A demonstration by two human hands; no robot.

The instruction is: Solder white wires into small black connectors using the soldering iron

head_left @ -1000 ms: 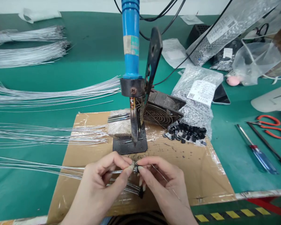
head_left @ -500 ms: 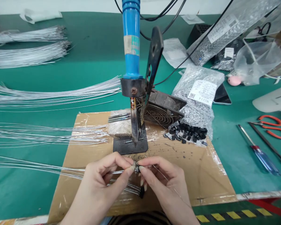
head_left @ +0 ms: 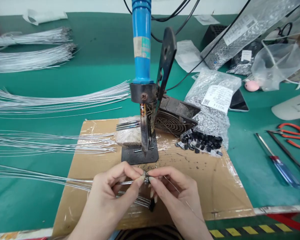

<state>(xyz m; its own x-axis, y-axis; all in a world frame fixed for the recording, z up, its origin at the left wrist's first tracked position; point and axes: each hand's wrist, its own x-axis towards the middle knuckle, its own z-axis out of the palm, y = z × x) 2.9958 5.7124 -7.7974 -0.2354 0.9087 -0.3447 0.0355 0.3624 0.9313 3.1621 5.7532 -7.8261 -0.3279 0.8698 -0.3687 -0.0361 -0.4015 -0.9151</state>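
Observation:
My left hand (head_left: 112, 190) pinches the end of a thin white wire (head_left: 126, 183) between thumb and forefinger. Its fingertips meet those of my right hand (head_left: 176, 191), which are closed on a small black connector (head_left: 147, 179). A thin strand that looks like solder wire (head_left: 174, 187) runs through the right hand's fingers and down along the palm. Below the hands, a second black connector (head_left: 152, 205) with several wires attached lies on the cardboard (head_left: 225, 186). Just beyond the fingertips, a blue-handled soldering iron (head_left: 141, 63) is clamped with its tip down. The exact contact at the fingertips is partly hidden.
A metal stand (head_left: 166, 56) holds the iron beside a dusty fan (head_left: 173, 116). Loose black connectors (head_left: 202, 141) spill from a bubble-wrap bag (head_left: 210, 86). Bundles of white wires (head_left: 62, 96) lie left. A screwdriver (head_left: 283, 170) and orange-handled pliers (head_left: 293, 133) lie right.
The whole view shifts very slightly. Both hands keep the same pinch at the connector, and nothing else visibly moves.

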